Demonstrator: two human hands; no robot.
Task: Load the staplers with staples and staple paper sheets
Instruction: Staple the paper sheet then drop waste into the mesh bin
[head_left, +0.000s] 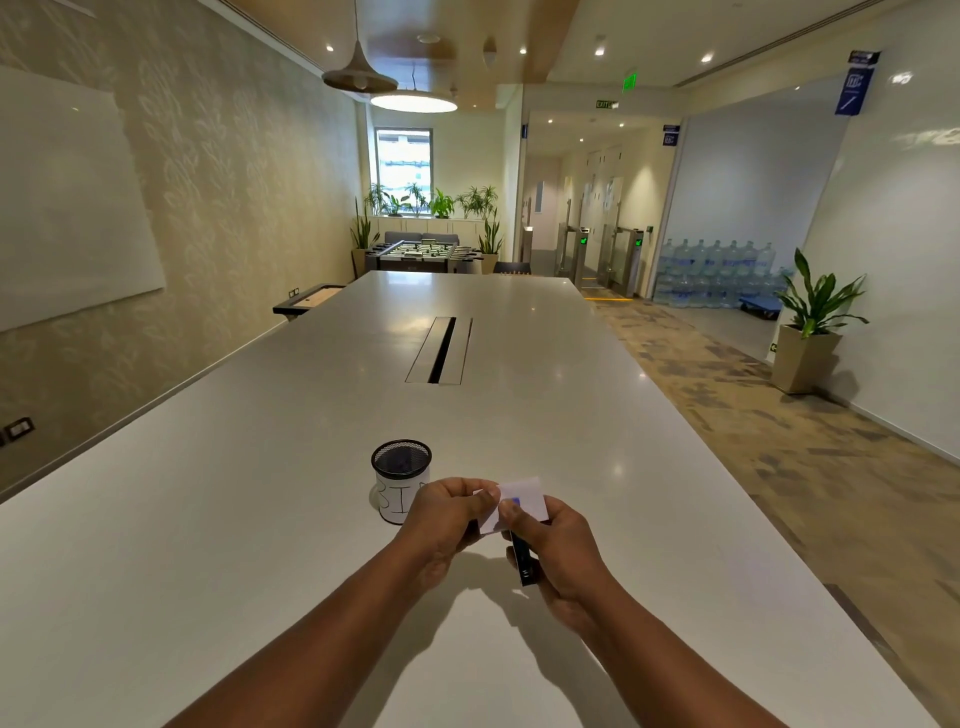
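Hands raised over table (260, 493), paper and stapler between them.
Mesh bin (401, 480) sits just behind, within reach for scraps. Left hand (441, 519) pinches small paper sheet (519, 501); right hand (563, 551) is closed around black stapler (521, 558), probably so its mouth meets the sheet's edge.

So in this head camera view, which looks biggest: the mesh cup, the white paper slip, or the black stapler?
Largest to smallest, as they look:
1. mesh cup
2. paper slip
3. black stapler, though the hands hide part of both held items, so their order is unsure.
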